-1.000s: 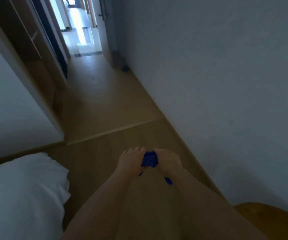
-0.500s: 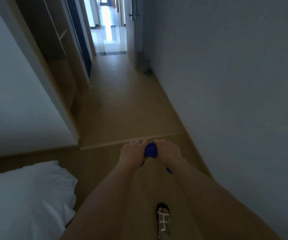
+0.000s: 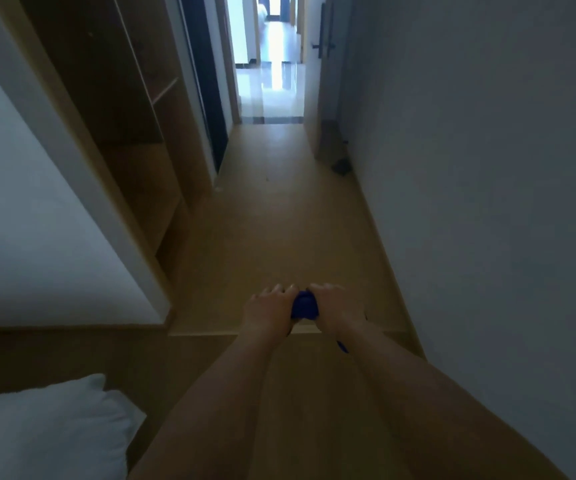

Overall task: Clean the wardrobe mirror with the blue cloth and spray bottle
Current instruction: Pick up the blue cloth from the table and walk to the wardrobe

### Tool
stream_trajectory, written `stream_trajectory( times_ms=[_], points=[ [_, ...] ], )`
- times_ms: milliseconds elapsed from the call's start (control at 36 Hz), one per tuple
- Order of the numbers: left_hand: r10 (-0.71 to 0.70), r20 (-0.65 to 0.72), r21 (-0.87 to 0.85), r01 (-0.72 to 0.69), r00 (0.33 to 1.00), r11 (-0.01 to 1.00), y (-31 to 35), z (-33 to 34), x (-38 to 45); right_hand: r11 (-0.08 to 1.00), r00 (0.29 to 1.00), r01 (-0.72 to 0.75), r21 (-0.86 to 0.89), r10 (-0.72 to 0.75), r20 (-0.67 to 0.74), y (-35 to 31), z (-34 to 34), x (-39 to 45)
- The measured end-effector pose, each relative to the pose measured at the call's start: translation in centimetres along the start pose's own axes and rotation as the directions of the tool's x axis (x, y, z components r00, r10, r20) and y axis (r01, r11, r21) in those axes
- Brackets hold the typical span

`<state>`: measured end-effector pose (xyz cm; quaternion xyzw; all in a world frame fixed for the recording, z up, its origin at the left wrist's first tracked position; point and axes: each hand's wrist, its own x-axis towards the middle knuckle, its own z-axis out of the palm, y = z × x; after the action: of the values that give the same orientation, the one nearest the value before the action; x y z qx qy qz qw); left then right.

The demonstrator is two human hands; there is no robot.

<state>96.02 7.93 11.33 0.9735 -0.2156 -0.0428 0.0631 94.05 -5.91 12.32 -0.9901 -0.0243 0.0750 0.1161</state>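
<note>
Left hand: the left hand (image 3: 268, 311) is out in front at waist height, fingers curled, its grip closed on one side of the blue cloth (image 3: 304, 306).
Right hand: the right hand (image 3: 340, 311) mirrors it, grip closed on the other side of the cloth; a small blue tail (image 3: 342, 347) hangs below the wrist.
Cloth: bunched into a tight wad between the 2 hands, touching both, held above the wooden floor (image 3: 279, 220).
Spray bottle: not in view.
Wardrobe: the open wooden wardrobe (image 3: 148, 133) stands to the left along the passage; a dark vertical panel (image 3: 207, 98) beyond it may be the mirror, but I cannot tell.
Surroundings: white pillow (image 3: 44, 431) at lower left, plain wall (image 3: 487, 202) on the right, bright doorway (image 3: 269, 64) far ahead.
Step in hand: likely readying the cloth while heading for the mirror.
Doing it well: refold the wad into a flat pad with a clean face outward, tuck in the loose tail so it will not drag, and free 1 hand for the bottle.
</note>
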Motion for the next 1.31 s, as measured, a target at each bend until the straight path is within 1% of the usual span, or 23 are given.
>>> stream_trajectory(
  times_ms=[250, 389, 472, 639, 806, 1028, 1139, 1306],
  points=[
    [-0.061, -0.042, -0.021, 0.06, 0.997, 0.998, -4.7, -0.2, 12.3, 0.997, 0.996, 0.064, -0.034, -0.066, -0.059, 1.7, -1.4, 13.6],
    [-0.045, -0.039, 0.002, 0.045, 0.998, 0.999, -8.8, -1.5, 20.4, 0.997, 0.997, 0.058, -0.051, -0.061, -0.046, 1.6, -3.0, 22.5],
    [-0.044, -0.044, -0.009, 0.044, 0.998, 0.999, -11.5, -2.8, 25.1, 0.997, 0.998, 0.064, -0.048, -0.065, -0.024, 1.1, -4.5, 27.9],
    [-0.059, -0.05, -0.023, 0.058, 0.997, 0.998, -16.1, -5.1, 32.7, 0.994, 0.996, 0.081, -0.07, -0.083, -0.03, 0.0, -6.6, 37.2],
    [-0.105, -0.029, -0.034, 0.104, 0.994, 0.994, -20.3, -5.7, 38.8, 0.988, 0.991, 0.13, -0.083, -0.133, -0.029, -0.8, -7.4, 45.0],
    [-0.162, -0.02, -0.048, 0.161, 0.986, 0.986, -25.7, -6.1, 48.3, 0.978, 0.983, 0.186, -0.095, -0.186, 0.009, -1.1, -8.3, 56.7],
    [-0.193, -0.026, -0.044, 0.192, 0.981, 0.98, -28.1, -6.7, 54.6, 0.969, 0.976, 0.215, -0.117, -0.214, 0.022, -0.5, -9.4, 63.9],
    [-0.244, -0.024, -0.045, 0.243, 0.969, 0.969, -31.2, -9.4, 65.2, 0.96, 0.965, 0.261, -0.101, -0.257, 0.055, 1.0, -12.4, 75.8]
  ],
)
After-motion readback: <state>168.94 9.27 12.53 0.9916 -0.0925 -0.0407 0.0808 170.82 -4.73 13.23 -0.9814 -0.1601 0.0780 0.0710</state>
